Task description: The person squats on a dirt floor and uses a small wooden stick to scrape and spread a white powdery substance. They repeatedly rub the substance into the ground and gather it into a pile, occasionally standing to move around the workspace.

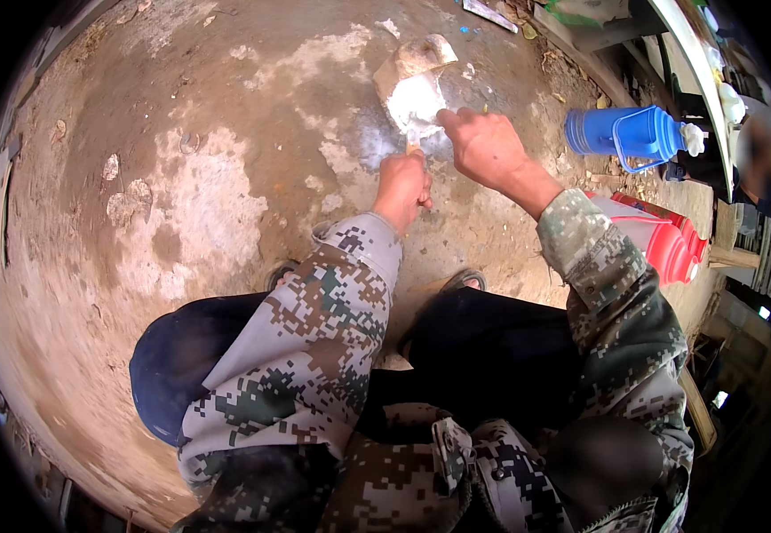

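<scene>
Sleeves (314,311) pixel-camouflage: brown, green, grey. Trousers (194,360) dark. Flask (625,131) blue. Powdery stuff (417,99) white. Ground (252,258) brown, pale-blotched.

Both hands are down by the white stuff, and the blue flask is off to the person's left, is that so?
No: the blue flask is off to the person's right, as the head view shows. The left hand and right hand are indeed down by the white stuff.

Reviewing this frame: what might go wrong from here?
White material could spill from the tan container; pale smears mark the ground near it.
The tool in the left hand might slip toward the right hand, which is close by.
The right sleeve may brush the red-topped jug beside it.
</scene>
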`<state>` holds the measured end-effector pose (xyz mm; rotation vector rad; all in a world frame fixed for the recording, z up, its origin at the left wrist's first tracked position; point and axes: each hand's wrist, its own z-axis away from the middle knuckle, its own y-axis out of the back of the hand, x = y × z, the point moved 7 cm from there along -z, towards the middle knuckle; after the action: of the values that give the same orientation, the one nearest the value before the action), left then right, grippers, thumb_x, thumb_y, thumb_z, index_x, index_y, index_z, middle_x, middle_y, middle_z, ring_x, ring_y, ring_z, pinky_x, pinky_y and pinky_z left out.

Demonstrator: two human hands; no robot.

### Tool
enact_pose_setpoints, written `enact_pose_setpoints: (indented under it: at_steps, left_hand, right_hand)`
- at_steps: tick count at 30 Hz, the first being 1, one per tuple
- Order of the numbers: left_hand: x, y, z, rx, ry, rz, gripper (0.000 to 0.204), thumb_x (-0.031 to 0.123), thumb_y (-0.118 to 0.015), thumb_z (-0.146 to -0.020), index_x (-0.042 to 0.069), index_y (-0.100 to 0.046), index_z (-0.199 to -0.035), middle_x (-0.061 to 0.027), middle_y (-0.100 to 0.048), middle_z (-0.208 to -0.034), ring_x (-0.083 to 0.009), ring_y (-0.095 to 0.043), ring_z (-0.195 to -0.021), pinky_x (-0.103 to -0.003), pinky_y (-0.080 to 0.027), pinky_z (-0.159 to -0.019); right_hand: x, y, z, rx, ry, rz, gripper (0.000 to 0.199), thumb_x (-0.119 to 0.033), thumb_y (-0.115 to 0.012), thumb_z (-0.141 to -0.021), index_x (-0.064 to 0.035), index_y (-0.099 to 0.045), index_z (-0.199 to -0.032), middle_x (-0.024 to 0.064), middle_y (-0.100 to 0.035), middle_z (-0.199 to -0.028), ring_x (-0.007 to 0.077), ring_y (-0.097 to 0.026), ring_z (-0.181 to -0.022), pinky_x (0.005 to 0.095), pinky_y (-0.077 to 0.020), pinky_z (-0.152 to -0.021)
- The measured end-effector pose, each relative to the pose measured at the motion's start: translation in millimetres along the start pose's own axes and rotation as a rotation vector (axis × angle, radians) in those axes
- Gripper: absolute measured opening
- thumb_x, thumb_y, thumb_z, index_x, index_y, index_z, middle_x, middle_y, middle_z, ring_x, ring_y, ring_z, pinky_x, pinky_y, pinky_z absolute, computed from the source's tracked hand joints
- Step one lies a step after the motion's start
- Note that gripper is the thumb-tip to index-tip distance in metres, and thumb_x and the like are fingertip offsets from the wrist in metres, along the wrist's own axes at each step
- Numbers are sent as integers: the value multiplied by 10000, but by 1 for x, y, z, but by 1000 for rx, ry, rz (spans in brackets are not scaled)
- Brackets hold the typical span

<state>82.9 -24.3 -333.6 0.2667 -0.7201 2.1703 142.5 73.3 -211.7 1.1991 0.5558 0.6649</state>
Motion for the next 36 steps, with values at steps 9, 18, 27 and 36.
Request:
enact_pose_setpoints:
  at_steps: [9,18,27,36]
  left_hand:
    - [5,-3,0,36,-12,-12,176,191,-472,-1010,61,-518,-900,-9,-413,-589,-138,-338,-420,-365,-366,-445]
    - [1,6,5,33,8,-19,147,175,-507,-989,50,-525,-915,-12,-418,-596,-138,-343,-426,-370,-368,-452]
    - [1,1,-5,11,-8,-56,179,187,-537,-973,40,-530,-871,-27,-438,-579,-149,-363,-407,-373,-374,-421]
    - [-3,14,5,203,-266,-366,291,240,-530,-982,4,-587,-821,-77,-528,-595,-207,-477,-447,-404,-432,-459]
  right_hand:
    - [16,-34,-68,48,-37,56,200,-120,-539,-843,-29,-658,-976,210,-718,-936,369,-716,-882,468,-569,-763]
    - [24,-3,-24,5,-92,-63,267,-93,-524,-837,-66,-650,-1071,226,-704,-966,404,-689,-924,484,-549,-818]
    - [14,-30,-23,7,-20,-2,228,-108,-554,-841,-40,-628,-1045,201,-709,-902,377,-710,-836,481,-560,-745]
    - [53,-48,-63,16,-276,-153,297,-108,-513,-842,-41,-671,-1085,241,-712,-1014,413,-687,-989,485,-544,-876]
